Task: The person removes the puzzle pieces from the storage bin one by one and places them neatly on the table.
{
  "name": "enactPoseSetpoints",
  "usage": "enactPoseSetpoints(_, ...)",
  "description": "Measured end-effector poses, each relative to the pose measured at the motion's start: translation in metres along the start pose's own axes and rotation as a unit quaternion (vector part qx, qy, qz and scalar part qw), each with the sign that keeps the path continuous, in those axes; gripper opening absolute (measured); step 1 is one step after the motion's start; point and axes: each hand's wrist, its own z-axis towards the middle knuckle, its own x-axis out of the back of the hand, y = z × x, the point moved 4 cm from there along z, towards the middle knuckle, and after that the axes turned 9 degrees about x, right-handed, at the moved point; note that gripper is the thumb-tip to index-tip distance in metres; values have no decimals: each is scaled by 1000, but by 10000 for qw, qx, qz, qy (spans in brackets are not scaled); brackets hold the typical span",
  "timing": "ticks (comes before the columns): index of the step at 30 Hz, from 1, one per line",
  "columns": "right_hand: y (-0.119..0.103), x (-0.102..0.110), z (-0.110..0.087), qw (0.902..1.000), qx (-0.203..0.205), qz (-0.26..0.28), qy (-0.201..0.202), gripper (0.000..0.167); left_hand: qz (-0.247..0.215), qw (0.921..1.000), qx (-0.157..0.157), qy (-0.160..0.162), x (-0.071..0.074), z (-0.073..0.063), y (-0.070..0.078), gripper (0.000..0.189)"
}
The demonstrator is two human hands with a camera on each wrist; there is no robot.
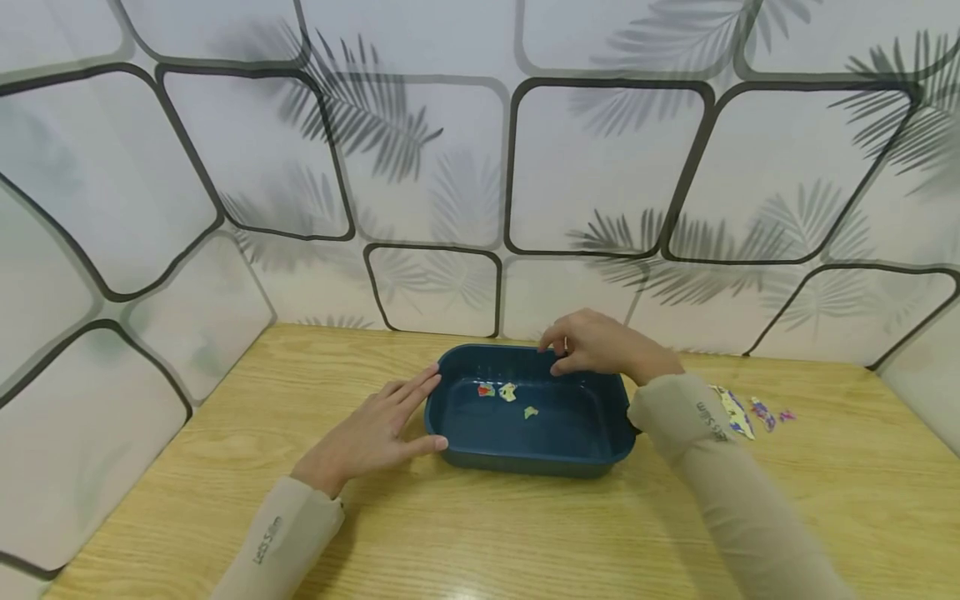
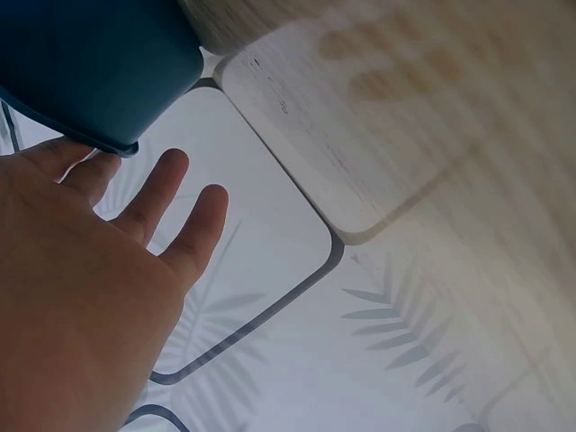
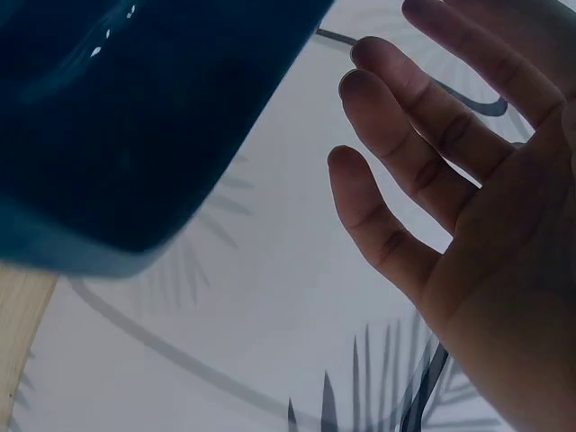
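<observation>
left hand [image 1: 371, 436] flat on surface [image 1: 480, 533], fingers straight against blue tub [image 1: 525, 454]. right hand [image 1: 592, 343] over tub's far rim, fingers loose, holding nothing. paper scraps [image 1: 507, 392] inside.

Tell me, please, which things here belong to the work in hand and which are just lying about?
In the work:
- blue tray, left hand flat against its end
- right hand over its far rim
- three paper scraps lying inside the tray

Lying about:
- more coloured scraps on the wooden table, right of the tray
</observation>
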Motion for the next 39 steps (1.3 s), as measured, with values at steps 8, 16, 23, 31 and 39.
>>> enactPoseSetpoints(8,-5,-12,14,9997,168,89,-138,26,19,10000,-6,21,-1,0,0,88)
enactPoseSetpoints(16,-1,-35,21,9956,-254,382,-813,28,-39,10000,-19,6,-2,1,1,88)
enactPoseSetpoints(23,3,-53,22,9888,-720,523,-1199,28,-67,10000,-13,-18,-2,2,2,88)
enactPoseSetpoints(31,3,-64,26,9800,-1190,7,-1592,12,-37,10000,7,-25,-1,2,2,88)
enactPoseSetpoints(39,-3,-71,30,9779,-1239,-204,-1674,23,73,10000,6,15,1,1,1,88)
